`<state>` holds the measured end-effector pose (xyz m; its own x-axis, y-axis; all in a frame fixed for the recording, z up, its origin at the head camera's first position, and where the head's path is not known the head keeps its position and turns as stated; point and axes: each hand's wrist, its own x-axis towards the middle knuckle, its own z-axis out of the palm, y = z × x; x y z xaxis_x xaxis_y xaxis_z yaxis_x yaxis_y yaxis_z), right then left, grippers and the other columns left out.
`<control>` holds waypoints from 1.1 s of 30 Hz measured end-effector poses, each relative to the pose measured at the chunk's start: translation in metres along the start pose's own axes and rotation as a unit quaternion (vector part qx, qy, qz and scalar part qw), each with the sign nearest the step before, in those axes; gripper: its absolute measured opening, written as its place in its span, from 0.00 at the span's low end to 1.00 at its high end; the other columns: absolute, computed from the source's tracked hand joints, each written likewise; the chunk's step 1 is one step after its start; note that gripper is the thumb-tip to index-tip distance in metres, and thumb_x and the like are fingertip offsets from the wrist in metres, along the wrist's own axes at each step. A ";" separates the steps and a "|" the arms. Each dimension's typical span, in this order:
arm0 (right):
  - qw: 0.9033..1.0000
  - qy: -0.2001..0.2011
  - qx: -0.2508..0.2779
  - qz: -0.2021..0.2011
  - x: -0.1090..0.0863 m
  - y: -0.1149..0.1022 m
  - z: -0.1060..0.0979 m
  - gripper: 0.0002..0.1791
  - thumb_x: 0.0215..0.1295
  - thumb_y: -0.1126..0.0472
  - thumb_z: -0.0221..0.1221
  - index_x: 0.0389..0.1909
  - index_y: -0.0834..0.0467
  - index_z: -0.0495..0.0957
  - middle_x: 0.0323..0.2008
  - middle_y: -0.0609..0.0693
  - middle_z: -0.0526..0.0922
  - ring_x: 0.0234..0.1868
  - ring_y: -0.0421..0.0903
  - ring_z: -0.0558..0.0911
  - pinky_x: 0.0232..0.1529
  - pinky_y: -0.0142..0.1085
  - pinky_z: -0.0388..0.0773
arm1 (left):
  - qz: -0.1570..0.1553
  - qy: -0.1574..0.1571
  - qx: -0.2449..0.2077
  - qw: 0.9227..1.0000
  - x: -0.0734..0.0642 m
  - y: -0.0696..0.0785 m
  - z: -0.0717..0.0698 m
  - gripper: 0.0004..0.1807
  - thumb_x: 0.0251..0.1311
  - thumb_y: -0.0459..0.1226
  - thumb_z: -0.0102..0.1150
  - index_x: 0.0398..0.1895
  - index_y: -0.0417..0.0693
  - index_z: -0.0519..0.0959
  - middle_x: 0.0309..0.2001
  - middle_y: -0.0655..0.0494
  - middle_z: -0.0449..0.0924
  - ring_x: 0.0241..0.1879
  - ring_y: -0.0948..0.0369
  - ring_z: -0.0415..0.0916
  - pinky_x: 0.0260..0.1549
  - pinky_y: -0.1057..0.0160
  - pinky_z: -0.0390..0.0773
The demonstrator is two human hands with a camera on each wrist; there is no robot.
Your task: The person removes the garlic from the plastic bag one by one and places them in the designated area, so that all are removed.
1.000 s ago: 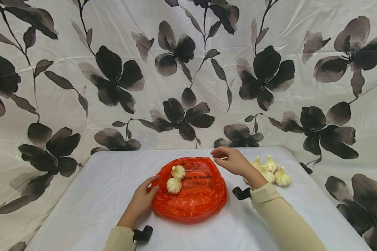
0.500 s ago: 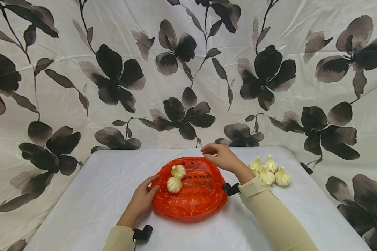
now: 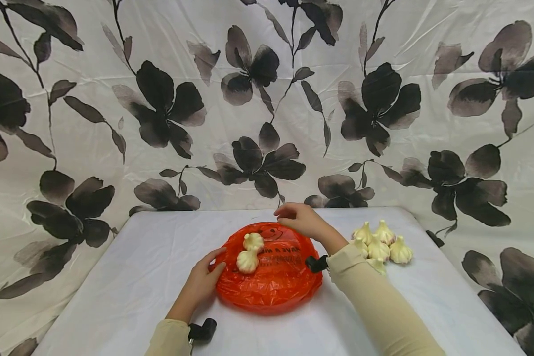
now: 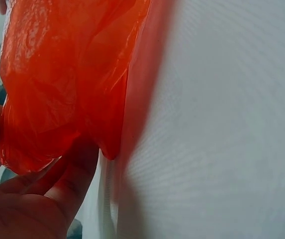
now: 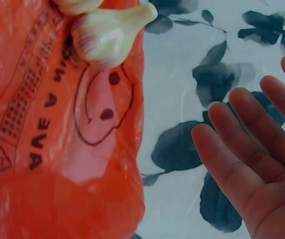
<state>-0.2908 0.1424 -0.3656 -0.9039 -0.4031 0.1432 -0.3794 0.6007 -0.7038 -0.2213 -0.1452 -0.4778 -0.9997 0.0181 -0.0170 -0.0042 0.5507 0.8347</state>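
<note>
A shiny red plastic bag [image 3: 276,289] with printed lettering lies rounded and puffed on the white table. Two garlic bulbs [image 3: 247,262] rest on its upper left, the farther one [image 5: 107,37] showing its stem in the right wrist view. At the bag's left rim, my left hand [image 3: 201,282] holds the plastic between thumb and fingers; in the left wrist view, fingers [image 4: 77,174] reach behind the red edge. My right hand [image 3: 304,221] hovers by the bag's far right edge. Its fingers [image 5: 232,164] are extended and apart from the bag, holding nothing.
Several garlic bulbs [image 3: 377,247] sit clustered on the right part of the table [image 3: 129,277], beside the right forearm. A floral cloth backdrop [image 3: 267,99] hangs behind the table's far edge. Black cameras are strapped at both wrists.
My right hand has moved left, from near the garlic cluster to over the bag's far edge, uncovering more of the cluster. The left hand and the two bulbs on the bag have stayed put.
</note>
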 end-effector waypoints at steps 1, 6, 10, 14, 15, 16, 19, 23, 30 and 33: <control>1.000 -0.003 0.003 0.003 0.001 -0.001 0.002 0.12 0.64 0.58 0.59 0.48 0.51 0.81 0.44 0.48 0.85 0.48 0.45 0.82 0.55 0.44 0.79 | 0.000 0.000 0.000 1.000 0.000 0.000 0.000 0.25 0.70 0.43 0.50 0.69 0.61 0.66 0.70 0.45 0.65 0.64 0.44 0.69 0.55 0.47 0.78; 1.000 -0.024 0.013 0.009 0.007 -0.002 0.013 0.12 0.64 0.58 0.59 0.47 0.52 0.81 0.44 0.49 0.85 0.46 0.44 0.82 0.54 0.43 0.80 | -0.002 0.000 0.002 1.000 0.000 0.001 0.000 0.25 0.70 0.43 0.50 0.70 0.61 0.65 0.70 0.45 0.64 0.65 0.43 0.68 0.55 0.47 0.78; 0.999 -0.038 0.010 0.008 0.011 -0.001 0.022 0.10 0.64 0.59 0.59 0.46 0.53 0.81 0.43 0.48 0.85 0.46 0.43 0.82 0.53 0.42 0.80 | -0.003 0.000 0.004 1.000 -0.001 0.001 0.000 0.25 0.70 0.43 0.51 0.70 0.61 0.65 0.70 0.44 0.64 0.64 0.43 0.69 0.55 0.47 0.78; 0.999 -0.054 0.001 0.009 0.012 0.001 0.031 0.10 0.64 0.58 0.60 0.45 0.52 0.81 0.43 0.46 0.85 0.46 0.42 0.82 0.53 0.40 0.79 | 0.002 0.001 0.003 1.000 -0.001 0.000 0.000 0.25 0.70 0.43 0.51 0.69 0.61 0.66 0.70 0.44 0.65 0.63 0.43 0.70 0.54 0.48 0.79; 0.998 -0.060 -0.001 0.008 0.012 0.001 0.034 0.10 0.64 0.58 0.60 0.46 0.53 0.81 0.42 0.46 0.85 0.45 0.42 0.82 0.52 0.40 0.79 | 0.004 0.001 0.003 1.000 -0.001 0.000 0.000 0.25 0.70 0.43 0.51 0.69 0.60 0.66 0.69 0.44 0.65 0.63 0.43 0.71 0.54 0.48 0.79; 0.998 -0.068 -0.004 0.008 0.012 0.002 0.035 0.11 0.64 0.57 0.60 0.46 0.53 0.81 0.43 0.46 0.85 0.45 0.42 0.81 0.51 0.39 0.79 | 0.005 0.002 0.004 1.000 -0.002 0.000 0.000 0.25 0.70 0.42 0.51 0.69 0.60 0.66 0.69 0.44 0.65 0.63 0.43 0.71 0.54 0.48 0.79; 0.996 -0.087 -0.016 0.011 0.012 0.003 0.041 0.13 0.64 0.56 0.60 0.47 0.55 0.82 0.44 0.46 0.85 0.42 0.42 0.81 0.45 0.37 0.79 | 0.007 0.002 0.004 1.000 -0.002 0.000 0.000 0.25 0.70 0.42 0.50 0.69 0.60 0.66 0.70 0.44 0.65 0.64 0.43 0.70 0.55 0.47 0.78; 0.994 -0.101 -0.028 0.015 0.010 0.003 0.048 0.14 0.63 0.54 0.61 0.47 0.55 0.83 0.44 0.45 0.85 0.40 0.41 0.80 0.40 0.36 0.79 | 0.008 0.002 0.005 1.000 -0.002 0.000 0.000 0.25 0.70 0.42 0.50 0.69 0.60 0.66 0.70 0.44 0.65 0.65 0.43 0.69 0.56 0.46 0.77; 0.993 -0.108 -0.048 0.000 0.011 0.006 0.060 0.13 0.60 0.50 0.65 0.42 0.52 0.85 0.39 0.43 0.86 0.42 0.39 0.81 0.49 0.36 0.79 | 0.005 0.000 0.000 1.000 -0.001 -0.002 0.000 0.25 0.70 0.42 0.51 0.69 0.61 0.66 0.70 0.45 0.64 0.65 0.42 0.68 0.56 0.47 0.77; 0.992 -0.112 -0.053 0.007 0.011 0.007 0.063 0.12 0.59 0.49 0.65 0.40 0.50 0.85 0.38 0.41 0.86 0.40 0.39 0.81 0.47 0.35 0.79 | 0.006 0.001 -0.001 1.000 -0.001 -0.002 0.001 0.25 0.70 0.42 0.51 0.69 0.61 0.66 0.70 0.45 0.64 0.66 0.42 0.67 0.57 0.46 0.76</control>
<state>-0.2907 0.0985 -0.4132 -0.8470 -0.5306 -0.0321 -0.3972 0.6719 -0.6251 -0.2202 -0.1458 -0.4796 -0.9997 0.0221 -0.0063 0.0068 0.5484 0.8362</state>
